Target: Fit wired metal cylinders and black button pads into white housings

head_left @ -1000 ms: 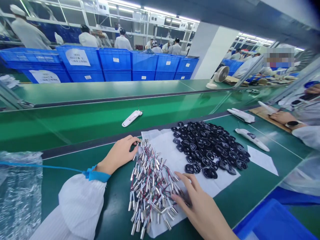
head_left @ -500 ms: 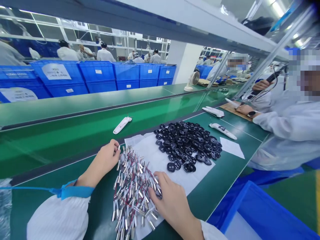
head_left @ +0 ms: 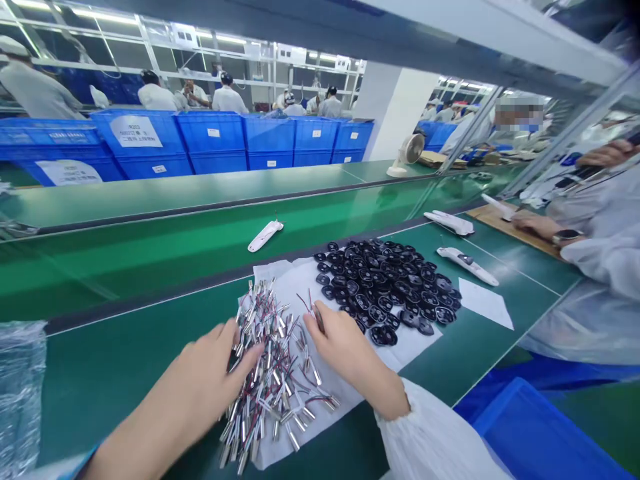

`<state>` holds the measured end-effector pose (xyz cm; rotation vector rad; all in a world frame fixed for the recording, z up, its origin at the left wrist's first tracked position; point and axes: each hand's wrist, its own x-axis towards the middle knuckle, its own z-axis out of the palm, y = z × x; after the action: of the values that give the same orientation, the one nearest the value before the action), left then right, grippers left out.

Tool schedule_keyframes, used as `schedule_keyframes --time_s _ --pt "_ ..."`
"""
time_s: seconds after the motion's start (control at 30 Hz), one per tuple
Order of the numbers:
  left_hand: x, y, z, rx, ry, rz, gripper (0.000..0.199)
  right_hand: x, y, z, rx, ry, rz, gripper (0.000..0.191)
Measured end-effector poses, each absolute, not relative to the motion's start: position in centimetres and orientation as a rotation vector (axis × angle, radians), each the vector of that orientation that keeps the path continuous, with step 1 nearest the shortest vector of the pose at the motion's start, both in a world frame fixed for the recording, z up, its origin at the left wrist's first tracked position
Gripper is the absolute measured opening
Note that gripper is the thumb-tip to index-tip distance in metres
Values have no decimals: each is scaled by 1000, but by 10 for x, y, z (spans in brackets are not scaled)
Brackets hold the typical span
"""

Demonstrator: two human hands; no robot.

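we pinched a wired part (head_left: 310, 298) in our right grip (head_left: 345, 339), likely light, best taken by its body, not its fragile leads (head_left: 303, 303), our left grip (head_left: 205, 367) spread apart over the wired pile (head_left: 273, 360) on the bench (head_left: 125, 340).

Red and dark wires (head_left: 309, 297) poke from the right hand (head_left: 350, 340). Past it are black bits (head_left: 385, 277), a green belt (head_left: 210, 233), blue bins (head_left: 215, 143). Silver tubes (head_left: 292, 437) lie by the left hand (head_left: 200, 377).
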<state>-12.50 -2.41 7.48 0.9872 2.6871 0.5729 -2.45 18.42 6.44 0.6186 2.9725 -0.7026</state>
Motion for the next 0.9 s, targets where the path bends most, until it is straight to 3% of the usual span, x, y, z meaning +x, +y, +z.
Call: schedule_keyframes --time_s 0.2,0.4,0.5,0.73,0.9 --pt "-61 -68 52 812 2598 652 40 -38 186 69 461 3039 -889 34" --pt "-52 -62 29 676 2567 848 34 42 167 47 423 3095 -707 35" --pt "-51 -61 23 607 2566 957 42 61 152 33 322 3234 -579 43" --pt "-55 -52 33 562 2538 1142 39 47 138 27 301 3431 -307 24" --pt "-59 -58 34 518 2484 1223 34 42 135 22 235 3460 -84 21"
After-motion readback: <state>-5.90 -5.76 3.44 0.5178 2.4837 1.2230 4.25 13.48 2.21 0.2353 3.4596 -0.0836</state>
